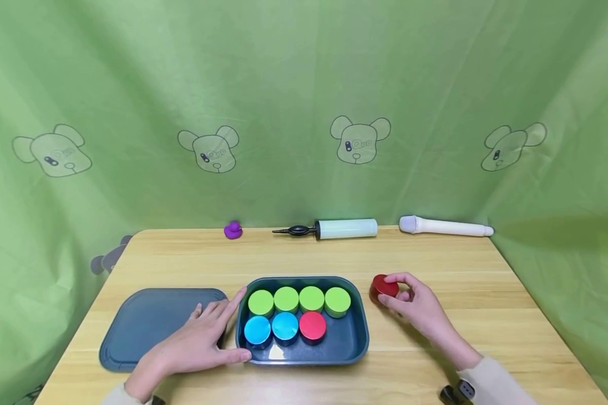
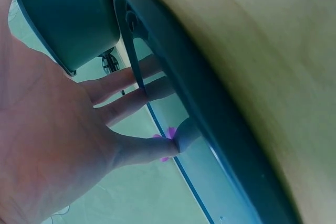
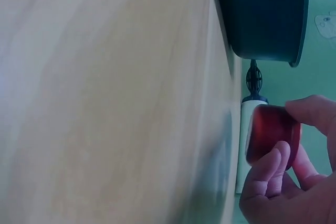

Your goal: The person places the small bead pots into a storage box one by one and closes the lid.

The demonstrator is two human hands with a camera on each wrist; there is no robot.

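Beyond the right end of a dark blue-green box (image 1: 345, 340), my right hand (image 1: 421, 312) pinches a small round red tub (image 1: 387, 286) between thumb and fingers. In the right wrist view the red tub (image 3: 269, 134) is raised above the tabletop, tilted on its side in that view. My left hand (image 1: 196, 344) lies spread at the box's left end, thumb and index finger along its rim. Its other fingers touch the dark flat lid (image 1: 152, 323). Inside the box, several green-topped tubs (image 1: 286, 300) form the back row; two blue-topped tubs (image 1: 285, 325) and a red-topped tub (image 1: 312, 325) stand in front.
Along the back edge of the wooden table (image 1: 304, 388) are a purple rubber duck (image 1: 233, 230), a hand pump (image 1: 347, 228) with a black nozzle, and a white microphone-shaped stick (image 1: 448, 226). A green curtain (image 1: 294, 185) hangs behind and at both sides.
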